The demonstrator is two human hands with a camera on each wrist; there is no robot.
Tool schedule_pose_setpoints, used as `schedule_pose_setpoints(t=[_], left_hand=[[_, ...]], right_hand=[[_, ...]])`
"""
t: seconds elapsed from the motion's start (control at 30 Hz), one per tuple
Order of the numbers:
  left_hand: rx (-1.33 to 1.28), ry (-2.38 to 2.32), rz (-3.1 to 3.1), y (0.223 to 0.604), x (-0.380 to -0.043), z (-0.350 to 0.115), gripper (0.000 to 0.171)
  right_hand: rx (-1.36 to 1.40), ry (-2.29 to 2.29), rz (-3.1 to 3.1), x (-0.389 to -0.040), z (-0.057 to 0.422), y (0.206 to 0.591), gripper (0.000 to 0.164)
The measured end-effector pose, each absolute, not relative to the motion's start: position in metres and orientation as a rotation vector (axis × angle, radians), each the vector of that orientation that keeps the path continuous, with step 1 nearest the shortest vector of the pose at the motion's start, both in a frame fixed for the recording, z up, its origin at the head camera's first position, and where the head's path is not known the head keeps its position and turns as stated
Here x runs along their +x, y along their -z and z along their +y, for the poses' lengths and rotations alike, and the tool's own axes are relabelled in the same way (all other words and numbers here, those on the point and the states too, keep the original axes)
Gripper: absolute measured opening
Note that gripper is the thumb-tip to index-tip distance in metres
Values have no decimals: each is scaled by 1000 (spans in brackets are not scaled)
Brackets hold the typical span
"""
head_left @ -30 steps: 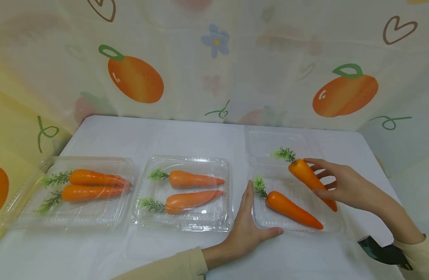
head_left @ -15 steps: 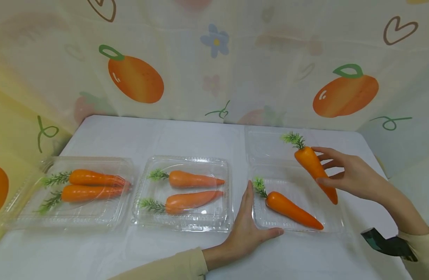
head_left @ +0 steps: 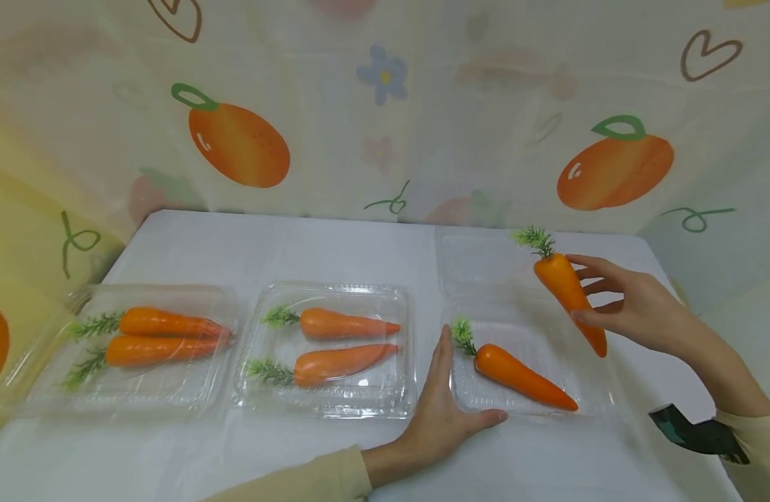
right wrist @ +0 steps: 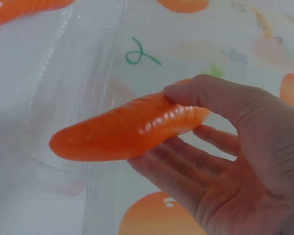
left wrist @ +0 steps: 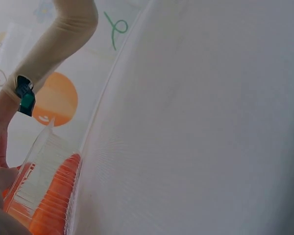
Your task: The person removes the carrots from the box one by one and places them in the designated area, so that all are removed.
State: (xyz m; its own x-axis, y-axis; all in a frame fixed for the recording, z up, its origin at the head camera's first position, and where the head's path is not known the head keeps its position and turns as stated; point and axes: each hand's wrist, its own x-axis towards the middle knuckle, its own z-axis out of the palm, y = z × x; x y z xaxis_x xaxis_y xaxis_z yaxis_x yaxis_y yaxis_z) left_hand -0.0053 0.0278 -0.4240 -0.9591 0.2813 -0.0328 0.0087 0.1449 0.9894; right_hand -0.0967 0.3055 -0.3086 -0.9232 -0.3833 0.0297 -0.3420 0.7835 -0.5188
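Observation:
In the head view my right hand pinches an orange toy carrot with a green leafy top, above the clear plastic box on the right. Its thumb lies on one side and the fingers on the other, as the right wrist view also shows, with the carrot's tip poking out. A second carrot lies slanted in that box, whose lid is folded back. My left hand rests at the box's left front corner, fingers straight and thumb spread along the front edge.
Left of my left hand sits a closed clear box with two carrots inside. Farther left is another clear box, also with two carrots. All stand on a white-covered table, with a fruit-patterned curtain behind it.
My right hand has lifted the carrot up and away from the box floor, slightly rightward and toward the back. My left hand has stayed at the box corner.

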Motion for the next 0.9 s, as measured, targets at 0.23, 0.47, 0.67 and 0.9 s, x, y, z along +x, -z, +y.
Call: schedule_pose_setpoints(t=[0.23,0.47,0.67,0.9], left_hand=[[289,-1915,2201,426,-4,29,127],[296,-1919,2203,426,-4,28,126],[297,-1918,2203,426,-4,28,126],[298,-1924,2200,426,-4,27,127]], right_hand=[[-555,858,2967,-101,312,309,76],[-460,873,2981,-108,321,310,77],[-419,872,2995,-112,325,310,76],[-296,848,2992,-121,334,311,75]])
